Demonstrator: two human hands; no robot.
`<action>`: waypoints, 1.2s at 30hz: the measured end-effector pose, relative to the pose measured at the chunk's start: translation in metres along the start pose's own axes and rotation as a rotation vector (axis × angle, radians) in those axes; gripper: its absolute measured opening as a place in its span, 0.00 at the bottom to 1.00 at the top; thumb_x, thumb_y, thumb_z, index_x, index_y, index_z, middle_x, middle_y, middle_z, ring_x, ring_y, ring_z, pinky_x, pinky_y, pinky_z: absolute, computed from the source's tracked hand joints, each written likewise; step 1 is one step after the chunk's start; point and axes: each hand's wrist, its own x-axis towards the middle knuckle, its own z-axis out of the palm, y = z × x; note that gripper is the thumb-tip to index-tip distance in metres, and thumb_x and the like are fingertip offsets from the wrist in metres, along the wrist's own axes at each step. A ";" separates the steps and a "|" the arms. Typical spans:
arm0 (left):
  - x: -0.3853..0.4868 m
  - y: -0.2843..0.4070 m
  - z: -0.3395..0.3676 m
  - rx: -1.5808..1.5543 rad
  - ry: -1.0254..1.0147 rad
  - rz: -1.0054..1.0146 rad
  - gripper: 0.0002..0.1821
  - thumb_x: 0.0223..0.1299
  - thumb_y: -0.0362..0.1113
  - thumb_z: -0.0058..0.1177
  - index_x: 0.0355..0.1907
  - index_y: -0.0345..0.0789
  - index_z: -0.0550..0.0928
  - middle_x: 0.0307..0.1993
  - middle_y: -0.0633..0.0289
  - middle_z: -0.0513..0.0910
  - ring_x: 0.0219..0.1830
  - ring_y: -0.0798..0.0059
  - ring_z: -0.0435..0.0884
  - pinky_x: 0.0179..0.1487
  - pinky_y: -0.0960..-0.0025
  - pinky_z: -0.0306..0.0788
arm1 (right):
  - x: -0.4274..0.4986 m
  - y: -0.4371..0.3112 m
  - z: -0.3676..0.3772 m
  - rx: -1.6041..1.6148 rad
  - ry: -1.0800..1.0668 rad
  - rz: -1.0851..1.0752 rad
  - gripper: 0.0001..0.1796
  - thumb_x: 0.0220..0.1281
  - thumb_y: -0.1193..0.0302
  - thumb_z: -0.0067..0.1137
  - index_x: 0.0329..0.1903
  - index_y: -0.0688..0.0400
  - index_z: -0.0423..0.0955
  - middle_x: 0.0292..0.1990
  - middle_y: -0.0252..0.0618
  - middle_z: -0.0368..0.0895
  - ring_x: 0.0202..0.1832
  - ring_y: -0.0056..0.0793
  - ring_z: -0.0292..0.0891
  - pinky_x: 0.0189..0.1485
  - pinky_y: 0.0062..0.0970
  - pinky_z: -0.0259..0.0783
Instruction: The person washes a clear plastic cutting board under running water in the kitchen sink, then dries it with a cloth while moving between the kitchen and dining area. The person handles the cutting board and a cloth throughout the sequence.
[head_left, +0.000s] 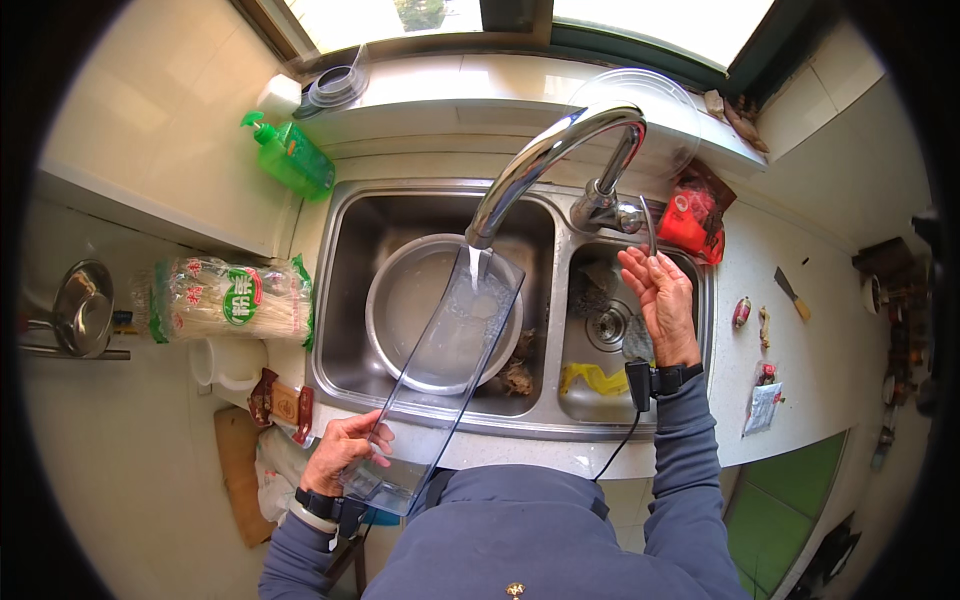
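My left hand (341, 454) grips the near end of a long clear plastic bin (431, 390), held slanting over the left sink basin. The bin's far end lies under the spout of a chrome faucet (555, 157), and running water splashes inside it. Beneath it, a round metal basin (381, 330) holding cloudy water sits in the left sink basin (349, 225); the bin covers part of it. My right hand (661, 300) has its thumb and forefinger at the tip of the faucet lever (649, 221), with the other fingers spread.
The right sink basin (574, 405) holds a dark scouring pad (592, 289) and a yellow plastic bag (596, 379). A green pump bottle (296, 161), noodle package (225, 300) and white mug (225, 364) stand left. A red package (694, 217) and knife (793, 294) lie right.
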 end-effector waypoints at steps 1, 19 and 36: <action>-0.003 0.001 -0.002 0.011 -0.007 -0.039 0.36 0.50 0.15 0.48 0.68 0.24 0.80 0.48 0.46 0.86 0.45 0.59 0.89 0.45 0.57 0.90 | -0.001 0.001 0.000 -0.004 -0.003 0.003 0.13 0.83 0.75 0.50 0.60 0.70 0.73 0.56 0.54 0.86 0.60 0.51 0.86 0.58 0.39 0.87; 0.079 -0.068 0.105 -0.262 0.060 0.212 0.41 0.55 0.14 0.52 0.76 0.24 0.69 0.53 0.52 0.82 0.48 0.66 0.88 0.57 0.64 0.85 | -0.134 0.040 0.074 -0.682 -0.678 0.577 0.51 0.77 0.56 0.63 0.88 0.59 0.41 0.80 0.51 0.64 0.76 0.39 0.70 0.59 0.34 0.80; 0.132 -0.036 0.186 -0.263 0.385 0.623 0.44 0.58 0.16 0.59 0.79 0.30 0.62 0.60 0.59 0.76 0.58 0.72 0.77 0.64 0.69 0.74 | -0.072 0.117 0.075 -0.513 -0.482 0.300 0.37 0.65 0.85 0.55 0.79 0.65 0.64 0.74 0.48 0.74 0.72 0.40 0.74 0.66 0.31 0.75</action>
